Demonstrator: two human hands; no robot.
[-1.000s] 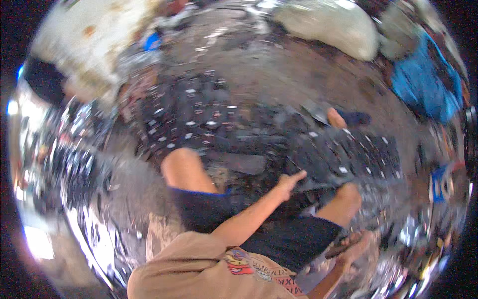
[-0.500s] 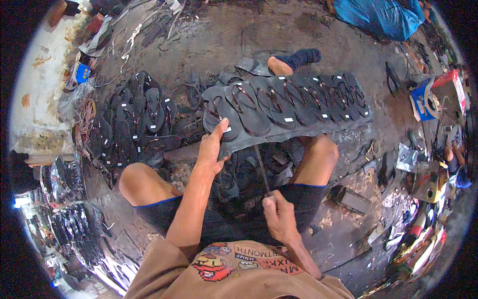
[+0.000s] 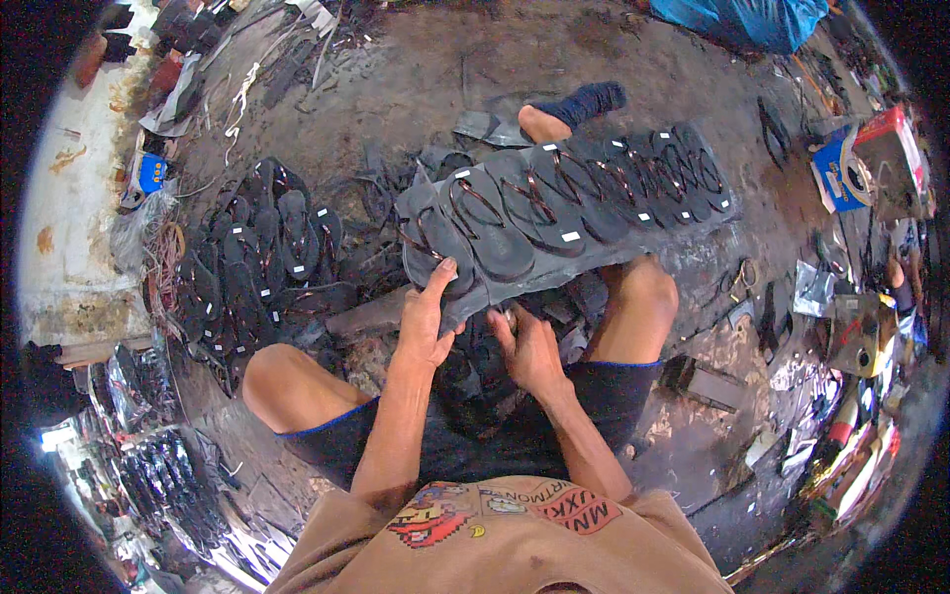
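Note:
A row of several black flip-flops [image 3: 505, 243] with shiny dark brown straps and small white labels lies on a thick dark sheet [image 3: 614, 272] across my knees. My left hand [image 3: 426, 322] grips the sheet's near left corner, its thumb pressed on the heel of the leftmost flip-flop [image 3: 432, 255] and its fingers underneath. Just below the sheet's near edge, my right hand [image 3: 537, 356] is closed around a thin metal rod [image 3: 492, 295]. Most of the rod is hidden by the hand and the sheet, so its kind does not show.
A pile of similar flip-flops [image 3: 262, 247] lies on the floor to the left. Toward the right are a blue-and-white box [image 3: 841, 183], scissors [image 3: 742, 282] and a dark block [image 3: 705, 383]. A blue plastic bag [image 3: 747, 20] is at the far right. A sock-covered foot [image 3: 574, 109] extends beyond the sheet.
My right hand has moved up and slightly left, bringing the rod to the sheet's underside, where less of it shows. My left hand keeps its grip on the corner. The view has shifted slightly.

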